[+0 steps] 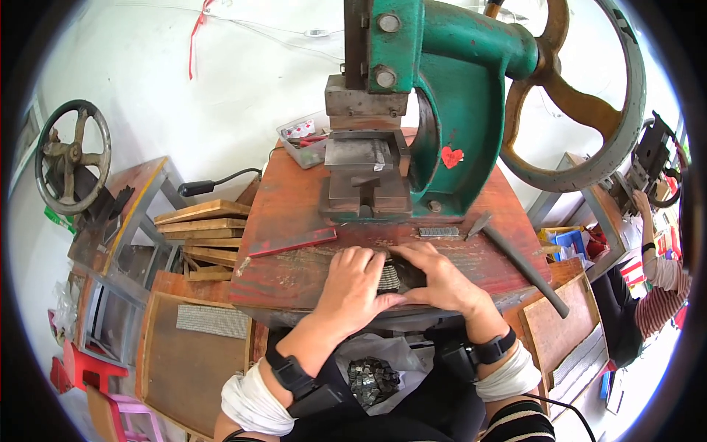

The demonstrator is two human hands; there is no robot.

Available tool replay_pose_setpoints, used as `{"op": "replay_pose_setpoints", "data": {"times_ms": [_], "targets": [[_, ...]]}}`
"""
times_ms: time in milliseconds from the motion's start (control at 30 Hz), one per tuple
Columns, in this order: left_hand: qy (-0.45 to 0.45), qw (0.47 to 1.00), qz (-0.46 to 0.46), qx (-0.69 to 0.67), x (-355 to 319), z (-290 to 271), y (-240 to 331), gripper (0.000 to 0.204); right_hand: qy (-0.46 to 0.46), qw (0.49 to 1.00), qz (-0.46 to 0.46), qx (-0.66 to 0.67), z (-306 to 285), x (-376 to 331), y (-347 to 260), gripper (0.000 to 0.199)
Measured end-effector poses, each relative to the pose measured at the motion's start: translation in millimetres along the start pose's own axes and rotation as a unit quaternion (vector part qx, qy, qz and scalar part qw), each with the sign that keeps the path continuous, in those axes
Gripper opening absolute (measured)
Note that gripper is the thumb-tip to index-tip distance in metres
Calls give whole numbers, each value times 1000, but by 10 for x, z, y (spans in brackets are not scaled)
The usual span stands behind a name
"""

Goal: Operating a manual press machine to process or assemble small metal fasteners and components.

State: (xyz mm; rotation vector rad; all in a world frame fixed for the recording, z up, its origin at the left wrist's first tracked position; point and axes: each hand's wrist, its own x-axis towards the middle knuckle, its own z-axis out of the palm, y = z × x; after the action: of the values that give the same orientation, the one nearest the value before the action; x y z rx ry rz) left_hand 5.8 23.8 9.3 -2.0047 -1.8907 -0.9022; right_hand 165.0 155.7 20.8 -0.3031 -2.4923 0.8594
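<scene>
- Both hands are cupping a small stack of thin grey metal plates (389,276) on the worn red counter (294,221); the left hand's (352,287) grip is closing narrowly around the stack's left side, and the right hand's (442,278) grip is pressing in from the right, fingers curled over the top.
- That stack is sitting near the counter's front edge, just in front of the green hand press (442,110) and between the two palms.
- Squeezing unevenly could be fanning the plates out, and loose ones could be sliding over the near edge into the bag of dark metal pieces (372,379) lying below at the person's lap.
- Thin stamped edges could be nicking the fingertips if the hands are dragging along them rather than lifting.
- A hammer (519,261) is lying close to the right wrist, its handle hanging past the counter's corner; a sideways sweep of that forearm could be knocking it off.
- A red flat bar (293,241) is resting just beyond the left hand, well within reach of a stray nudge.
- Both forearms are coming up from the lower edge, wrists bent inward, each wearing a black strap and a white sleeve cuff; the thumbs are meeting near the stack's front.
</scene>
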Motion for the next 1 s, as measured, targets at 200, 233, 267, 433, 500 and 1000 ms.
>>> {"op": "replay_pose_setpoints", "data": {"times_ms": [200,233,267,433,500,1000], "targets": [[29,999,10,30,14,116,-16,49,156,981,36,108,-30,-293,170,37],[24,999,12,37,-11,95,14,49,168,976,43,133,-25,-299,192,36],[72,975,-115,-174,-48,74,71,49,180,970,50,158,-12,-316,218,34],[129,437,-343,-822,-236,-280,189,69,207,936,70,278,-7,-397,281,30],[112,402,-343,-842,-336,-301,209,69,196,947,71,246,-20,-401,308,31],[-66,940,-274,-194,-1829,389,103,33,188,976,100,51,50,-331,240,21]]}}
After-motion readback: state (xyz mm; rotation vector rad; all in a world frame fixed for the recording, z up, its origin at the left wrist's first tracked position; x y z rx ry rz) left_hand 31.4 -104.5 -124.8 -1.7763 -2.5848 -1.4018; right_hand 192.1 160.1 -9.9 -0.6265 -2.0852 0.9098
